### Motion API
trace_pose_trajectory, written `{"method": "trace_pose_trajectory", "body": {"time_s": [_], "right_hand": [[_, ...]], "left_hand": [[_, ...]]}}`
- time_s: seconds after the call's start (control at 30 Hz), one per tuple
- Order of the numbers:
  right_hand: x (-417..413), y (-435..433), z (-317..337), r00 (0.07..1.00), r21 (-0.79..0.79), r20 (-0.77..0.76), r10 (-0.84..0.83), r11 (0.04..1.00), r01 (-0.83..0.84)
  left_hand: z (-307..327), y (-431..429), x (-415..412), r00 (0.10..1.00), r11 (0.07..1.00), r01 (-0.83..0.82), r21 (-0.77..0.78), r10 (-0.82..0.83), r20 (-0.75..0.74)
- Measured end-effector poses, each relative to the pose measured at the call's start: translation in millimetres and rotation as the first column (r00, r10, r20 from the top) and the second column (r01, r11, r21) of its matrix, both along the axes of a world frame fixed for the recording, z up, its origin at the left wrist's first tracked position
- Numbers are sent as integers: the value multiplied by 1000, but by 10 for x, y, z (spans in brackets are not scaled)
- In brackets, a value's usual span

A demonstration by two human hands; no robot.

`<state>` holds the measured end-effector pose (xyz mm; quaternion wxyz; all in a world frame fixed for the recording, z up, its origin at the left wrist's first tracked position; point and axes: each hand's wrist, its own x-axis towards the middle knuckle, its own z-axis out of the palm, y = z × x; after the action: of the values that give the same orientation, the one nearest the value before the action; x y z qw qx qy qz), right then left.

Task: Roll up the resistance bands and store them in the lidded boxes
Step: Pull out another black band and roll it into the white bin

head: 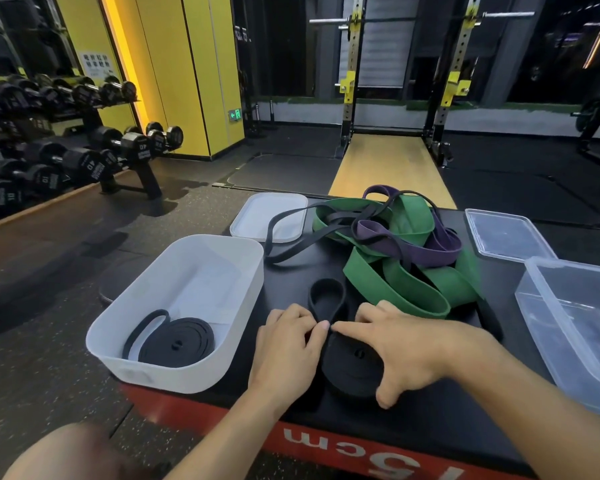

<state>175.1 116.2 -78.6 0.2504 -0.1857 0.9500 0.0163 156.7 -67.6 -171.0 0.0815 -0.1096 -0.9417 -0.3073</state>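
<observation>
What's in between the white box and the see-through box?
Head view: the left hand and right hand holding a partly rolled black band on the dark tabletop.

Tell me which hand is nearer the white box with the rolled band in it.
Left. The left hand sits just right of the white box; the right hand is farther right, gripping the black roll.

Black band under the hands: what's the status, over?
Both busy: left hand pinches the loose loop, right hand cups the roll. That black band mostly rolled, not boxed. Open white box alongside, nothing between.
</observation>
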Motion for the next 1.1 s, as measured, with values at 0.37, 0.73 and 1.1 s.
{"method": "trace_pose_trajectory", "body": {"time_s": [0.37, 0.73, 1.1], "right_hand": [[256, -268, -126, 901, 41, -303, -311, 940, 338], [147, -87, -137, 971, -50, -195, -136, 990, 129], [85, 144, -273, 996, -332, -69, -50, 943, 25]], "left_hand": [[-18, -13, -15, 1000, 1000, 14, 1, -14, 17], [-44, -23, 2, 1000, 998, -2, 57, 4, -22], [13, -38, 25, 994, 957, -86, 278, 63, 91]]}}
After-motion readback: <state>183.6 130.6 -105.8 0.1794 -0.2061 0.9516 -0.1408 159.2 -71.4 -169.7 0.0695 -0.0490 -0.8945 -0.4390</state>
